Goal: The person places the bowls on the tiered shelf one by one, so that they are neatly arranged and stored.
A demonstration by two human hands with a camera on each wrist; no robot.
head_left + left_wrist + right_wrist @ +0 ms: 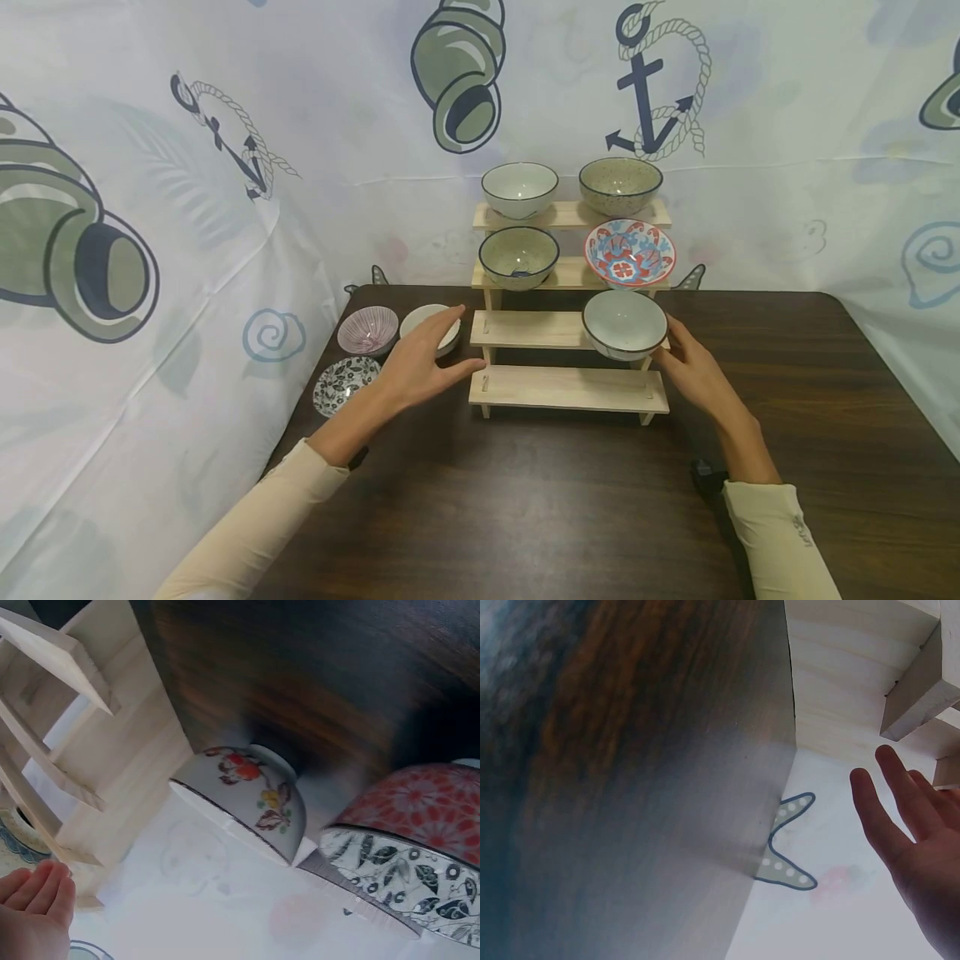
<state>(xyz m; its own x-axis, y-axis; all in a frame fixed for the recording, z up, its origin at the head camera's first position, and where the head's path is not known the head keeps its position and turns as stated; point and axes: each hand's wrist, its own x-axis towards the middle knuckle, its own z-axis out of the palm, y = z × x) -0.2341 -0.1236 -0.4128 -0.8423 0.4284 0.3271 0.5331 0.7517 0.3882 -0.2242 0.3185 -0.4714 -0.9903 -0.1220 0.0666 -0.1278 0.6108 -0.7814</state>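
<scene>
White bowl (625, 323) with a dark rim sits at the right end of the wooden stand (570, 389), third step down; on my feed I can't tell if it rests fully. I judge it glazed ceramic: stiff, fairly light, slick and easily chipped, so I'd take it by opposite sides of the wall, below the rim. My right hand (697, 367), just off the stand's right side, has thumb and fingers parted at the bowl's edge, yet I cannot tell whether they grip or merely touch. My left hand (416, 367), beside the stand's left side, is spread wide and holds nothing. Small print marks the right sleeve (776, 533), too small for me to read; I see no label on the bowl.
</scene>
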